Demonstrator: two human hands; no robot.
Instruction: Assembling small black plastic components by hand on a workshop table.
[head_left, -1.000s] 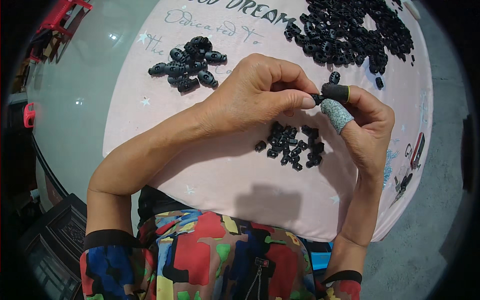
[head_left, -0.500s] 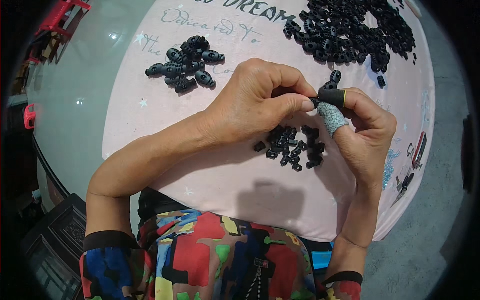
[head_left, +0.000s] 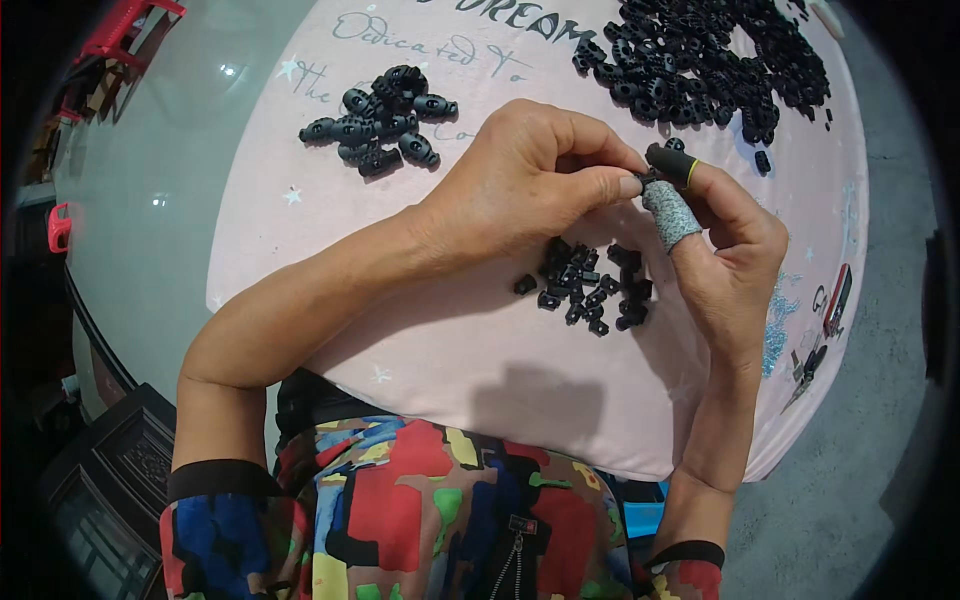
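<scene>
My left hand [head_left: 545, 190] pinches a small black plastic part [head_left: 647, 180] between thumb and forefinger; the fingertips hide most of it. From the other side my right hand [head_left: 735, 240] closes on the same part. Its forefinger wears a black finger cover [head_left: 671, 163], and its thumb a grey speckled one [head_left: 670, 215]. Just beyond the fingertips lies a black cord lock [head_left: 675, 146], partly hidden. Below the hands, small black plastic pieces [head_left: 575, 285] are scattered on the pink cloth. A heap of barrel-shaped cord locks [head_left: 355, 128] lies to the left.
A large heap of black cord lock parts [head_left: 690, 70] covers the far right of the table [head_left: 420, 340]. Tools with a red handle [head_left: 838, 300] and black-handled snips [head_left: 808, 375] lie along the right edge. A red stool [head_left: 125, 30] stands at far left.
My hands have risen slightly away from me with the small part. My right forefinger has lifted and spread a little from the thumb.
</scene>
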